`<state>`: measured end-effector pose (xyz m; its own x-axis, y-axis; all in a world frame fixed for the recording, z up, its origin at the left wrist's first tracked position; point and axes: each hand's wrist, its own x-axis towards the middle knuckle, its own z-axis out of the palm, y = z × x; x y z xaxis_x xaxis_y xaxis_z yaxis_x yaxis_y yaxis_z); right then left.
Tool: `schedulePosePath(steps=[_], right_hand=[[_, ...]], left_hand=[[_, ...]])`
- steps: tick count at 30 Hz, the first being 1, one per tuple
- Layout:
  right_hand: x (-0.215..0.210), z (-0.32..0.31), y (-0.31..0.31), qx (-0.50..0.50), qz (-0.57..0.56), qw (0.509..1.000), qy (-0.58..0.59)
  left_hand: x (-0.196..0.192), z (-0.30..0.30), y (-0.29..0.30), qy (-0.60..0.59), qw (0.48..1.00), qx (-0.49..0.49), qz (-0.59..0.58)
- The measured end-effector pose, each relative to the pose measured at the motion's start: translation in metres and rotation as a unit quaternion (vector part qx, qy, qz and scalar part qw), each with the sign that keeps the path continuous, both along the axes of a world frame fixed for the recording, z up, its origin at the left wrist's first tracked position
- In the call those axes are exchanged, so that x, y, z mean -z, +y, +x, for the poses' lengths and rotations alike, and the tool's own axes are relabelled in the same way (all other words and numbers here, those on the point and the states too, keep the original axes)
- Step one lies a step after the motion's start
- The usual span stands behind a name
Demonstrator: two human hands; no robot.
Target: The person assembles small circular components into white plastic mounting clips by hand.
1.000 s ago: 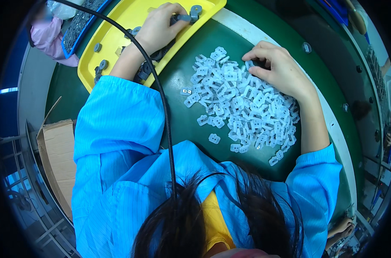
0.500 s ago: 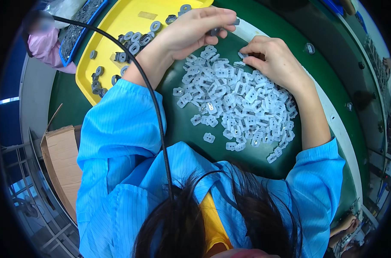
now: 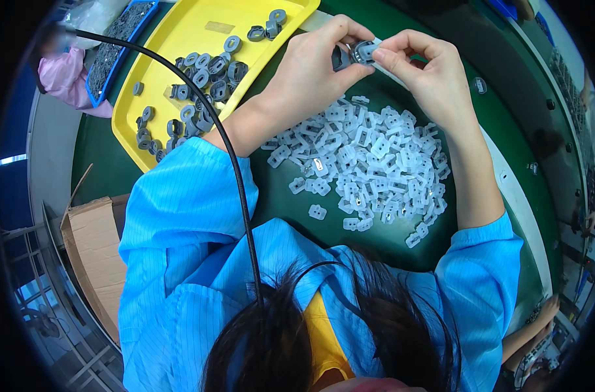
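Compared with half a second earlier, both hands have risen off the heap and met above it: the left hand [image 3: 310, 72], then reaching over the parts with a grey piece, now pinches a small grey ring-shaped part [image 3: 357, 52] between thumb and fingertips, and the right hand [image 3: 431, 75], formerly resting on the pile's far edge, now has its thumb and forefinger pressed together on the same part from the other side. Whether a white piece sits between the right fingertips cannot be told. The part is held clear of the surface, over the far rim of the green worktop [image 3: 402, 242]. Beneath and nearer the person lies the pile of white plastic clips [image 3: 369, 163], spread loosely, with one stray clip [image 3: 317, 211] apart on its near side. To the left, the yellow tray [image 3: 180, 39] holds scattered grey ring parts [image 3: 206, 85]; beyond it stands a blue bin of dark parts [image 3: 118, 39]. A black cable [image 3: 235, 176] crosses the left blue sleeve [image 3: 180, 215] and part of the tray. A cardboard box [image 3: 91, 242] stands at lower left.
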<state>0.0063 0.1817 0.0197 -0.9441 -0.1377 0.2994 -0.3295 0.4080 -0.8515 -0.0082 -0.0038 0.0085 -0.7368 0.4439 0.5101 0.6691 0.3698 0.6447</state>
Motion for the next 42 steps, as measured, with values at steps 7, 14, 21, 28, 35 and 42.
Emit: schedulePosePath(steps=[7, 14, 21, 28, 35, 42], right_hand=[[0.001, -0.001, 0.003, -0.032, 0.045, 0.998, -0.027], [0.010, -0.005, 0.002, -0.101, -0.204, 0.960, -0.163], [0.002, -0.004, 0.011, -0.133, -0.180, 0.951, -0.214], [0.002, -0.001, -0.001, -0.078, -0.015, 0.992, -0.095], [0.014, -0.009, 0.000, -0.209, -0.448, 0.829, -0.262], [0.044, -0.046, 0.068, 0.108, -0.134, 0.971, -0.167]], left_hand=[[-0.005, 0.005, 0.002, 0.002, 1.000, -0.006, -0.025], [0.005, 0.004, 0.005, 0.096, 0.995, -0.004, 0.004], [-0.007, 0.000, -0.006, 0.035, 0.994, 0.096, -0.030], [-0.006, -0.007, -0.006, 0.079, 0.990, 0.108, -0.044], [-0.011, 0.001, -0.003, -0.061, 0.995, 0.076, 0.024], [-0.009, -0.025, -0.025, -0.394, 0.911, 0.072, 0.097]])
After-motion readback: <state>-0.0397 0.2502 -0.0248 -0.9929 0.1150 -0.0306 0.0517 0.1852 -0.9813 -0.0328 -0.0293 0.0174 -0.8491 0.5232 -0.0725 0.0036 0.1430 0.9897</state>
